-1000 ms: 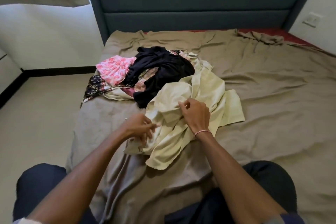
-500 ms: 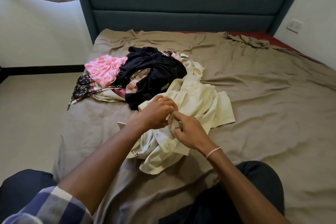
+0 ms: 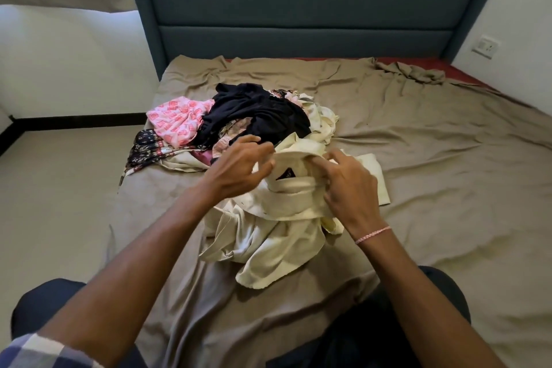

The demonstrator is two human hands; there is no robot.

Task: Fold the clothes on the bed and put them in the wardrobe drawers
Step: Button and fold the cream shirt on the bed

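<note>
The dark label (image 3: pixel 285 174) in the collar of the cream shirt (image 3: pixel 277 236) is too small to read. The left hand (image 3: pixel 239 167) blurs at its fingertips, so its hold on the collar cannot be told. The black garment (image 3: pixel 257 113) hides most of the patterned clothes (image 3: pixel 146 146) beneath it, and the bed (image 3: pixel 448 188) is cut off at the right and near edges.

1 head-worn view — looks forward and down the bed (image 3: pixel 418 158) toward the headboard (image 3: pixel 298 9)
</note>
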